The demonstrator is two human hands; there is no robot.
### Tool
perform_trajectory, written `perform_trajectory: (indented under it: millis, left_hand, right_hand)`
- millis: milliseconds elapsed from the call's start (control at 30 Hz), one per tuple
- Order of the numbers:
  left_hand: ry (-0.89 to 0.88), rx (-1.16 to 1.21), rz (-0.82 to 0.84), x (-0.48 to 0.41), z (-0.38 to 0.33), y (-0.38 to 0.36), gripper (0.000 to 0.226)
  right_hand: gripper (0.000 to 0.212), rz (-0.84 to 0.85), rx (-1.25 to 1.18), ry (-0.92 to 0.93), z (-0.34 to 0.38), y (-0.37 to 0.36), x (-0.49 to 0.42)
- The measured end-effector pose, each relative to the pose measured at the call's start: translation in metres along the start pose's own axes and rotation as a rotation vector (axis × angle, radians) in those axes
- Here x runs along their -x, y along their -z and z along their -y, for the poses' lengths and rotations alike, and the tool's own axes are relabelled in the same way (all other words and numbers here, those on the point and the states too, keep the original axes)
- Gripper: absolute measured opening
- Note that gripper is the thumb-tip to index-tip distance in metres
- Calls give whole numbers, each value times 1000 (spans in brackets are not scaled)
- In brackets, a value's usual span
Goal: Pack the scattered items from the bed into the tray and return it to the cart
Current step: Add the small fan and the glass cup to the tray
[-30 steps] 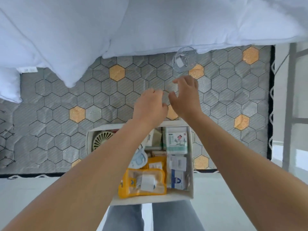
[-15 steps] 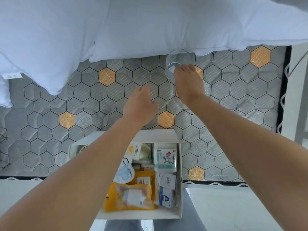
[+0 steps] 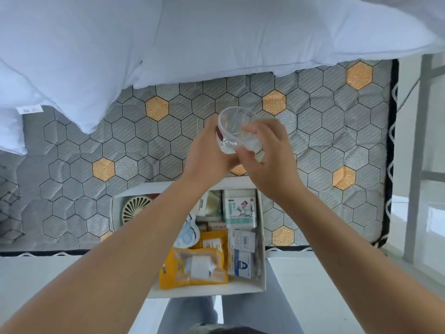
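Grey quilting dotted with orange hexagons covered the bed (image 3: 79, 169) across the head view, with a white duvet (image 3: 192, 32) heaped along 12 o'clock.

The tray (image 3: 204, 290) sat at 6 o'clock on the bed's near edge, its near end overhanging my knees. It was already crowded. A yellow pouch (image 3: 192, 267) lay at its near end, a round fan (image 3: 136, 209) in its 10 o'clock corner and a box of swabs (image 3: 240, 208) at its 1 o'clock corner.

Just beyond the tray's far rim I held a clear cup (image 3: 237, 131) off the mattress between both hands, mouth tipped toward 11 o'clock. My right hand (image 3: 267, 162) came at it from 4 o'clock, fingers (image 3: 251, 129) curled over the wall and thumb under the base. My left hand (image 3: 207, 155) gripped it from 8 o'clock, though those fingertips were hidden behind the plastic. A dark red patch showed on the cup's 9 o'clock side; I could not tell what it was.

I judged this the last pickup, since no other loose item showed on the bed. Next, the cup needed a gap in the tray, probably near the fan, and a light squeeze, as thin plastic would buckle. I could not pick out the cart.
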State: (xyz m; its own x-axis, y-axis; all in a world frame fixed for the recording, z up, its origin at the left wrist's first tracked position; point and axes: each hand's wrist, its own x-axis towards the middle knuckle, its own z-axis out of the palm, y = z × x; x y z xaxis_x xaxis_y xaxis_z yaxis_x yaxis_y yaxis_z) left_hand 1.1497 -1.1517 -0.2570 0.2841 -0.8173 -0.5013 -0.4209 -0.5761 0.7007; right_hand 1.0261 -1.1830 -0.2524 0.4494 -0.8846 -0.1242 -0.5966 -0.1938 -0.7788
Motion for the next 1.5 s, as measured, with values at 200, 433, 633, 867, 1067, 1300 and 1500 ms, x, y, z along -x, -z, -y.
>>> perform_trajectory:
  millis: [200,433,633,867,1067,1300,1500]
  left_hand:
    - [1,122,-73,73,9,27,59]
    - [158,83,180,144,67,25,74]
    - [210,4,241,171,101,-7,84]
    - [164,-196,192,168,110,-11,64]
    - [157,-93,237,166,121,-2,63]
    - [55,-104,48,183,138,20,49]
    - [140,-271,-268,193,181,66,62]
  right_hand:
    - [83,212,-278,-349,42,6,35]
    - [58,121,-367,-575,62,-40,120]
    - [63,7,-214,-758,53,-76,157]
    - [72,-25,-5,-687,53,-103,156]
    - [77,-7,-20,-638,48,-101,159]
    - [47,-54,87,-384,48,-99,177]
    - [30,7,234,-167,62,-111,175]
